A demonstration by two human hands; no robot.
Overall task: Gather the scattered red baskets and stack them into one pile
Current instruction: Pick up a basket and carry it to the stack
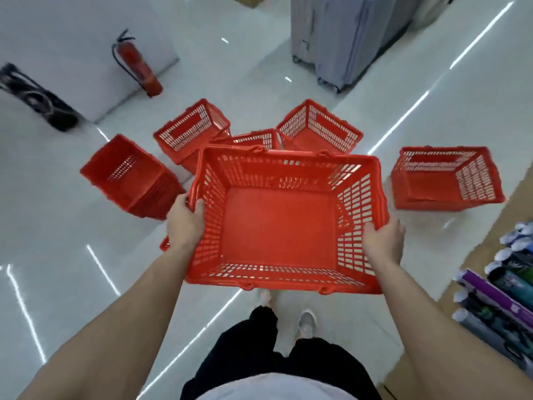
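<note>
I count six red baskets. The held basket (278, 226), empty, hangs above the white floor (259, 67). My left hand (184, 223) and right hand (383, 241) each curl tight over a side rim. Five floor baskets (318, 128) stand beyond it, holding no goods. The far-left one (127, 177) looks like several nested.

Both bare forearms reach in from the lower corners toward mid-frame, spread wide. Left hand (186, 220) grips the left rim of the red basket (277, 226), thumb hooked over it; right hand (383, 241) grips the right rim likewise.
</note>
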